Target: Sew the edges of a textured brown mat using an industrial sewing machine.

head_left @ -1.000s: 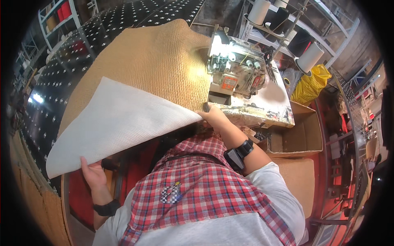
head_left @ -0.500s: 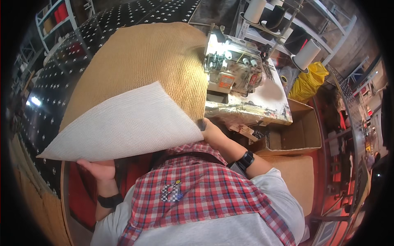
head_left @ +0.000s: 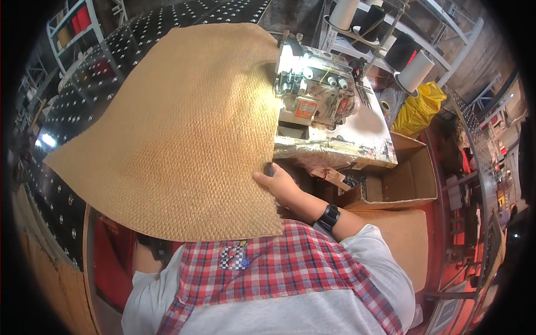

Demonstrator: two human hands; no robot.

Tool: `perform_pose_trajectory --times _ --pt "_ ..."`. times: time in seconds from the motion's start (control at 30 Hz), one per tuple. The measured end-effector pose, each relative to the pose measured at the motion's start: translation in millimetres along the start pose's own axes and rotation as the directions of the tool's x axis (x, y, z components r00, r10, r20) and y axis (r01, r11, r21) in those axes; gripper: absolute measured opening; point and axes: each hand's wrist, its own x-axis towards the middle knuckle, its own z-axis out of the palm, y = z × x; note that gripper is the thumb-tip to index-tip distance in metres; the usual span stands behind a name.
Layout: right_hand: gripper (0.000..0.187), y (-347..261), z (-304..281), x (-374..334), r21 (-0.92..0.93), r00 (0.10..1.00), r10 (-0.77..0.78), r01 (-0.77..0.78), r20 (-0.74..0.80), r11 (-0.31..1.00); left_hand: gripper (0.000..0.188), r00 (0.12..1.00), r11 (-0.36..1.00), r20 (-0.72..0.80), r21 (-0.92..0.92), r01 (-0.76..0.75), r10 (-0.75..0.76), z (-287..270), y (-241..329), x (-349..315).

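A large tan woven mat (head_left: 184, 128) spreads over the table, its textured face up and its near edge hanging over my apron. At the mat's right edge, my right hand (head_left: 280, 185) is closed with the thumb on top. A small dark object (head_left: 269, 169) shows beside that thumb; its kind is unclear. My left hand is hidden beneath the mat's near left part, and only the forearm (head_left: 146, 261) with a black band shows. Just beyond my right hand stands a lit overlock sewing machine (head_left: 318, 89), with the mat's right edge alongside it.
Thread cones (head_left: 416, 71) stand on a rack behind the machine. A cardboard box (head_left: 410, 184) is right of the sewing table, with a yellow bag (head_left: 420, 109) behind it. The black tabletop (head_left: 78, 123) is dotted with metal studs. Another tan piece (head_left: 396, 240) lies by my right elbow.
The mat's folded-over near corner, which showed its white backing, has turned down so the tan face shows. My left hand has passed out of sight under it. My right hand stays at the right edge.
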Motion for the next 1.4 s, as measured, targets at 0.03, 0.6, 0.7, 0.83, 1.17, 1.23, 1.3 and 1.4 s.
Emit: perform_pose_trajectory --times 0.03,0.6,0.7,0.83,1.17,1.23,1.3,1.4 --pt "0.037 4 2 4 0.075 1.0 -0.019 0.019 0.008 0.997 0.07 0.998 0.994 -0.025 0.091 0.055 -0.053 6 2 -2" --pt "0.029 4 -11 30 0.101 0.994 -0.043 0.054 -0.104 0.993 0.05 0.95 0.887 -0.105 0.341 0.312 -0.294 63 34 14" --pt "0.03 22 -15 42 0.146 0.987 -0.141 0.151 -0.077 0.978 0.048 0.989 0.504 -0.118 0.851 0.147 -0.09 57 21 30" --pt "0.029 -3 -18 28 0.119 0.996 -0.082 0.086 -0.043 0.989 0.047 0.99 0.251 -0.096 0.96 0.12 -0.108 66 23 49" --pt "0.022 -5 -20 28 0.302 0.997 -0.06 0.074 -0.054 0.95 0.047 0.995 -0.146 0.093 0.985 -0.089 0.025 52 -1 110" --pt "0.023 -7 -22 27 0.319 0.999 -0.013 0.025 -0.039 0.947 0.05 0.996 -0.159 0.087 0.984 -0.082 0.02 50 -5 125" --pt "0.025 -3 -24 28 0.368 0.999 -0.03 0.043 -0.042 0.929 0.05 0.992 -0.227 0.107 0.97 -0.091 0.062 50 -9 140" --pt "0.026 2 -27 30 0.404 0.999 -0.011 0.03 -0.048 0.914 0.048 0.986 -0.221 0.151 0.966 -0.134 0.066 58 -8 159"
